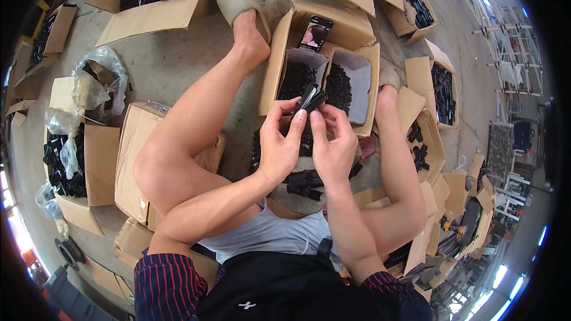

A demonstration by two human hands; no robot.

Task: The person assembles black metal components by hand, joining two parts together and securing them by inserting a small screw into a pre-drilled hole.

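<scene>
My left hand [279, 144] and my right hand [334, 147] come together above my lap. Both pinch a black plastic part [311, 98] between thumbs and fingers; it has a slim, angular shape with a pale glint along one side. I cannot tell whether it is one piece or two. Just beyond the hands stands an open cardboard box [275, 62] holding two light-grey bins. Small black pieces [339, 86] fill much of the right bin, and more small black pieces [295, 77] lie in the left one. Below my hands are several longer black parts [304, 183].
A phone [316, 33] with a lit screen leans at the box's far side. Open cartons of black parts surround me: a large carton [154, 15] at far left, another carton [100, 163] at left, a carton [455, 104] at right. Metal racks [508, 30] stand far right.
</scene>
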